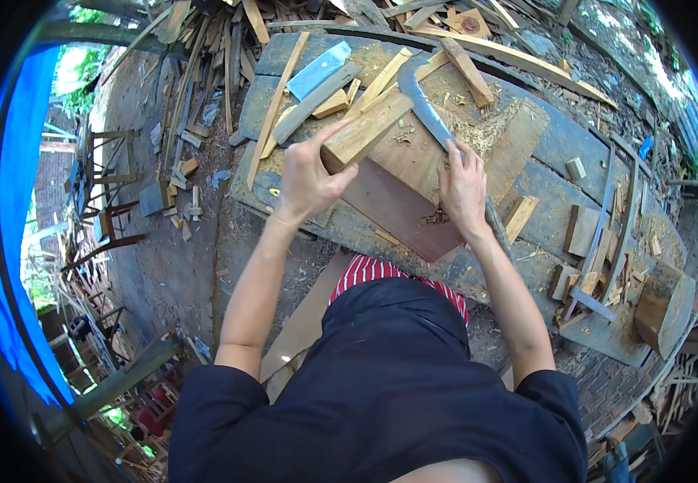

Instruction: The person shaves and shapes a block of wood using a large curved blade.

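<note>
My left hand (pixel 310 179) is closed around one end of a thick rectangular wooden block (pixel 370 131), raised at a slant above the workbench. In my right hand (pixel 463 190) is a machete with a hooked blade (pixel 424 103); its dark handle runs back beside my forearm. The blade points away from me, to the right of the block and apart from it. Beneath both hands lies a reddish-brown board (pixel 397 208), with a lighter board (pixel 518 141) to its right. Wood shavings (pixel 485 133) are strewn near the machete.
On the weathered workbench (pixel 554 213) lie a blue-painted wood piece (pixel 320 69), a long thin strip (pixel 280 105) and several offcuts. A wooden frame saw (pixel 606 233) and a large wood block (pixel 665 310) sit at the right. Scrap wood (pixel 204 72) is heaped beyond the far left edge.
</note>
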Motion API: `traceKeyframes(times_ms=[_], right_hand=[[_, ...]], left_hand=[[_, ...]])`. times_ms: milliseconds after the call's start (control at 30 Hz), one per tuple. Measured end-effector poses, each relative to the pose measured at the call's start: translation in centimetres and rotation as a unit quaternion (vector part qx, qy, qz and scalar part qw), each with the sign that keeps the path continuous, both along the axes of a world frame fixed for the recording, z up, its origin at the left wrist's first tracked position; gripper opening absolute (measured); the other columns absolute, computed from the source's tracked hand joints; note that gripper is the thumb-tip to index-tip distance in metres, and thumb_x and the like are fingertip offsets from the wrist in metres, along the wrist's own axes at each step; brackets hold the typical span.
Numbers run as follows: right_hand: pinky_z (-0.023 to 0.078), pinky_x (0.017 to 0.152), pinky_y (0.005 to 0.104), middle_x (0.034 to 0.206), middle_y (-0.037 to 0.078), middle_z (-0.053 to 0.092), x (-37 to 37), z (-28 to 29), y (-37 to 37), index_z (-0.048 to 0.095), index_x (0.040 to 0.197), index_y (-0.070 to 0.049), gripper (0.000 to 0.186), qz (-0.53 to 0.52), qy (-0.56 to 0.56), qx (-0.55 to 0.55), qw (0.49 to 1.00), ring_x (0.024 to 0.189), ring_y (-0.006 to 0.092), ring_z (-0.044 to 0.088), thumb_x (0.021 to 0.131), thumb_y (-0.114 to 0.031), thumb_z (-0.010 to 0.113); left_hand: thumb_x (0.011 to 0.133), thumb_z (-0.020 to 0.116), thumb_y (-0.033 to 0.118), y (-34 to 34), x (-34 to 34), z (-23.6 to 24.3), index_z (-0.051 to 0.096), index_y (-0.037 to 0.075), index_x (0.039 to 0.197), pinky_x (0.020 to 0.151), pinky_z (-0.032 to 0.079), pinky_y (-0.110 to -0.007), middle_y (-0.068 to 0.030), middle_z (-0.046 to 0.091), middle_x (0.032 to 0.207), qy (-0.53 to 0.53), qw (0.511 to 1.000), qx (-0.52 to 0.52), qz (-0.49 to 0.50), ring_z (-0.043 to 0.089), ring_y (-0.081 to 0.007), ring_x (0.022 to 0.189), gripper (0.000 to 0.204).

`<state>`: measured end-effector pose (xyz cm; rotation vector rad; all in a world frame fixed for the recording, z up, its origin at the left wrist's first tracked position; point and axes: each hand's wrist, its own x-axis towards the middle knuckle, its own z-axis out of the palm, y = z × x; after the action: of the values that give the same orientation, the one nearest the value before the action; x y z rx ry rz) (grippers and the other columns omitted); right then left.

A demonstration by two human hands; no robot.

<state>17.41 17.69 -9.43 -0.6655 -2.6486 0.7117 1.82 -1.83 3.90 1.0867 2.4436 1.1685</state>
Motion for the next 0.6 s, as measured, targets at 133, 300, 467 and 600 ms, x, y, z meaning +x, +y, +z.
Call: traceKeyframes(times_ms=[133, 300, 467, 600], right_hand=[[0.046, 0.093, 0.0460, 0.119, 0.012, 0.057, -1.1, -2.4, 1.5, 0.056, 0.130, -0.007, 0.047, -0.008, -0.051, 0.016, 0.999, 0.111, 0.0333, 0.053, 0.083, -0.007, 0.063], [0.056, 0.077, 0.0434, 0.113, 0.011, 0.056, -2.5, -2.3, 2.0, 0.058, 0.122, -0.006, 0.040, 0.018, -0.048, -0.010, 0.999, 0.104, 0.0322, 0.056, 0.082, -0.003, 0.059], [0.057, 0.075, 0.0458, 0.109, 0.014, 0.059, -2.1, -3.1, 3.5, 0.057, 0.120, -0.002, 0.036, 0.008, -0.039, -0.018, 0.999, 0.104, 0.0333, 0.059, 0.084, -0.004, 0.057], [0.056, 0.074, 0.0474, 0.097, 0.019, 0.062, -2.2, -3.2, 4.8, 0.055, 0.116, 0.000, 0.029, 0.008, -0.011, -0.088, 0.996, 0.095, 0.0346, 0.063, 0.087, -0.005, 0.055]], left_hand=[[0.066, 0.074, 0.014, 2.6, -0.9, 2.0, 0.065, 0.009, 0.123, 0.073, 0.054, -0.039, -0.0215, 0.068, 0.078, 0.051, 0.962, -0.263, -0.057, 0.070, -0.0325, 0.077, 0.058], [0.069, 0.071, 0.022, 4.7, -2.7, -0.6, 0.068, 0.011, 0.117, 0.071, 0.055, -0.045, -0.0179, 0.065, 0.066, 0.087, 0.956, -0.273, -0.071, 0.068, -0.0372, 0.069, 0.050], [0.075, 0.074, 0.027, 7.5, -2.5, -2.5, 0.063, 0.011, 0.115, 0.068, 0.055, -0.047, -0.0188, 0.070, 0.076, 0.135, 0.964, -0.218, -0.067, 0.070, -0.0380, 0.075, 0.044], [0.077, 0.078, 0.035, 9.3, -3.5, -2.8, 0.065, 0.007, 0.111, 0.070, 0.057, -0.047, -0.0213, 0.072, 0.082, 0.145, 0.945, -0.291, -0.047, 0.071, -0.0390, 0.077, 0.046]])
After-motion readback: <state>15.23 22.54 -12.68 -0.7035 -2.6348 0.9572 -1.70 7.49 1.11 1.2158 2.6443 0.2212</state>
